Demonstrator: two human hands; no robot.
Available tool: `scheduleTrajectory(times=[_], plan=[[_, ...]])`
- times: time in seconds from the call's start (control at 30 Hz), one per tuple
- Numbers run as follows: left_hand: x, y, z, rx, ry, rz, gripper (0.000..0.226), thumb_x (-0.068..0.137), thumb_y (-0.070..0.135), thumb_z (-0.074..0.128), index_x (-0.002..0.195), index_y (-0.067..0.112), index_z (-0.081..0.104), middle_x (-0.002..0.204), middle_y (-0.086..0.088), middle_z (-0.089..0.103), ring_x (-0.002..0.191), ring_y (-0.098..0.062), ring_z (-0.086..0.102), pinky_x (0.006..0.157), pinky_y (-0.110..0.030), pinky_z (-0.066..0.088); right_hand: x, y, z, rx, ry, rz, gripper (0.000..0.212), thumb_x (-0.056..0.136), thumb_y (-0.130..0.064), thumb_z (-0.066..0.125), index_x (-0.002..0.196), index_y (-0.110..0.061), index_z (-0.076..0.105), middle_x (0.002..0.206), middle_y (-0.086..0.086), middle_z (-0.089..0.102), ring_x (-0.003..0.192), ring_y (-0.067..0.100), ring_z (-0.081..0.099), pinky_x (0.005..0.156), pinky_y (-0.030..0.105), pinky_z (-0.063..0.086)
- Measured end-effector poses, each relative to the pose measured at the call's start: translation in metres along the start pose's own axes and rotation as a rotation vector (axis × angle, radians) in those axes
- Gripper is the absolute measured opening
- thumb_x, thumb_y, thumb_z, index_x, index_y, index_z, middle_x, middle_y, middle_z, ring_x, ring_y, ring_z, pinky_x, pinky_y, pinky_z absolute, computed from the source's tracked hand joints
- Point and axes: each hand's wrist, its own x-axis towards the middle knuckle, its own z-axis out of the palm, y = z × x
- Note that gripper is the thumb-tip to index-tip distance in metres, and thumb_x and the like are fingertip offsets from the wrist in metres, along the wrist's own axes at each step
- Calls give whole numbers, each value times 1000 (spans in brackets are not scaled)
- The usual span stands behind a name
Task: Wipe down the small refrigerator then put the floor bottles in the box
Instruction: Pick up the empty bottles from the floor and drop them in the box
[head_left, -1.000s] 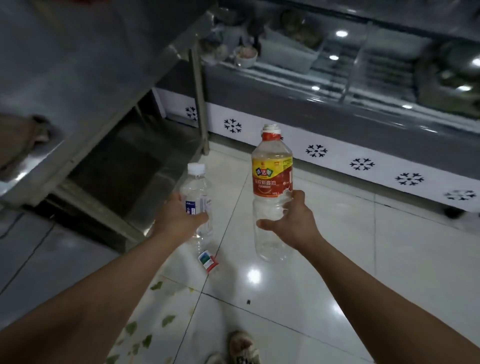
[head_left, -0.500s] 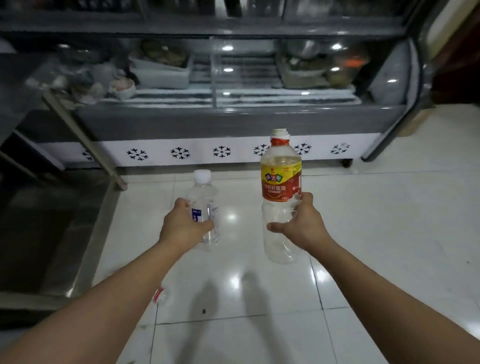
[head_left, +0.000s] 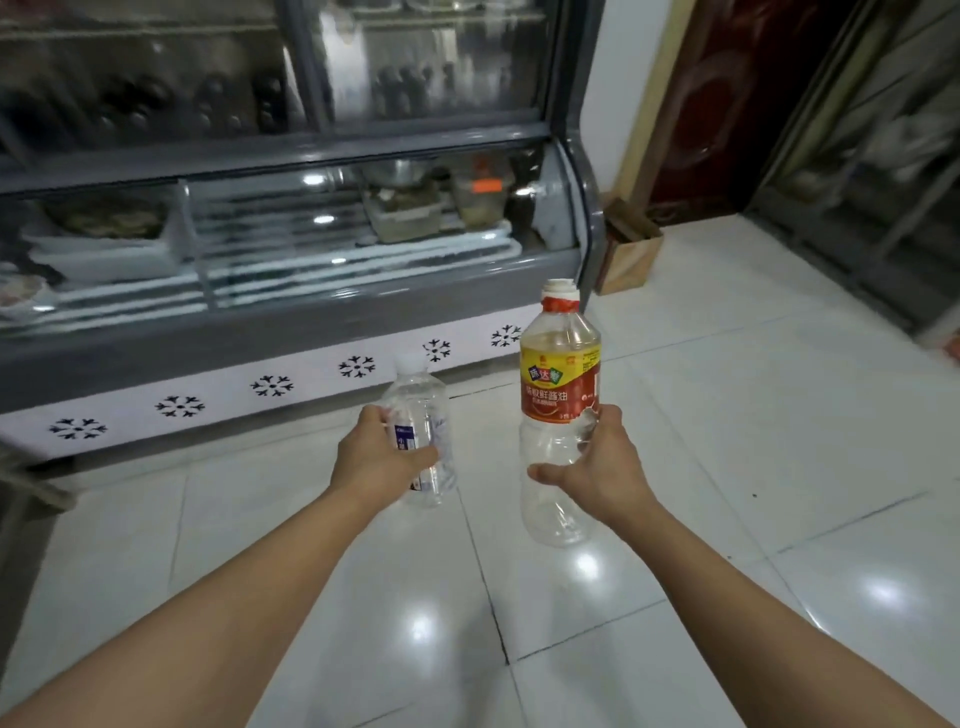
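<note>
My left hand (head_left: 376, 457) grips a small clear water bottle (head_left: 420, 410) with a white cap, held upright above the floor. A taller empty bottle (head_left: 560, 389) with a red and yellow label and a white cap stands upright in my right hand (head_left: 597, 470), which holds it around the clear lower half. Both bottles are at arm's length in the middle of the view. A brown cardboard box (head_left: 628, 249) stands open on the floor at the right end of the refrigerated display case (head_left: 291, 322).
The grey display case with glass front and snowflake-patterned white base fills the left and back. White glossy floor tiles (head_left: 727, 415) spread to the right. A dark red door (head_left: 727, 104) and metal shelving (head_left: 878, 171) stand at the far right.
The view has swung right along the display case; the steel table has left the frame and the cardboard box has come into view. Both hands keep the bottles upright.
</note>
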Motion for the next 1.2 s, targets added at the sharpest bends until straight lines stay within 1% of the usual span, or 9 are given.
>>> scheduleTrajectory(times=[0.17, 0.27, 0.37, 0.47, 0.6, 0.73, 0.9, 1.07, 1.2], plan=[[18, 76, 62, 44, -77, 77, 52, 70, 27, 80, 107, 23, 44, 93, 9, 55, 75, -1, 52, 40, -13, 38, 36, 24, -78, 36, 107, 41, 88, 58, -26, 89, 126, -18, 33, 122, 3, 49, 104, 18, 50, 82, 28, 42], [40, 119, 93, 54, -117, 130, 47, 70, 27, 80, 100, 23, 44, 86, 12, 54, 72, -1, 52, 34, -9, 36, 67, 30, -117, 47, 159, 64, 88, 58, -26, 89, 126, -16, 33, 122, 4, 50, 102, 17, 50, 81, 28, 42], [71, 161, 121, 61, -147, 179, 48, 69, 28, 80, 100, 24, 45, 87, 12, 55, 75, -3, 54, 49, -19, 40, 107, 27, -153, 41, 206, 83, 89, 60, -27, 89, 127, -15, 32, 123, 5, 51, 108, 22, 53, 81, 29, 43], [114, 204, 152, 64, -186, 218, 48, 69, 29, 80, 101, 24, 45, 86, 13, 55, 74, -2, 54, 50, -19, 40, 152, 24, -189, 33, 271, 105, 88, 60, -27, 89, 127, -15, 33, 123, 4, 52, 111, 24, 54, 86, 32, 45], [172, 262, 196, 76, -247, 260, 44, 69, 29, 80, 97, 25, 46, 84, 14, 56, 72, 0, 54, 51, -19, 38, 211, 21, -238, 33, 353, 117, 84, 58, -26, 89, 121, -15, 35, 117, 3, 54, 101, 21, 55, 81, 31, 46], [216, 314, 238, 70, -301, 280, 46, 70, 26, 80, 102, 26, 46, 89, 10, 59, 79, -8, 59, 65, -28, 47, 264, 25, -284, 44, 416, 145, 83, 57, -28, 89, 119, -16, 35, 114, 2, 53, 97, 18, 53, 78, 29, 44], [268, 383, 295, 84, -310, 310, 45, 71, 24, 80, 100, 24, 46, 84, 12, 56, 74, -3, 54, 54, -22, 38, 345, 34, -336, 63, 442, 144, 84, 58, -28, 89, 121, -15, 35, 113, 0, 52, 97, 18, 53, 79, 29, 44], [327, 449, 361, 108, -268, 277, 46, 71, 23, 79, 100, 23, 45, 91, 6, 58, 85, -15, 59, 76, -34, 49, 451, 47, -391, 89, 410, 102, 83, 60, -28, 88, 123, -17, 34, 112, -2, 52, 96, 16, 52, 78, 28, 43], [380, 498, 410, 141, -206, 224, 46, 71, 28, 79, 100, 23, 44, 95, 4, 57, 85, -16, 58, 71, -30, 47, 543, 53, -434, 99, 345, 93, 85, 60, -29, 88, 125, -17, 34, 117, 0, 53, 98, 17, 53, 78, 28, 43]])
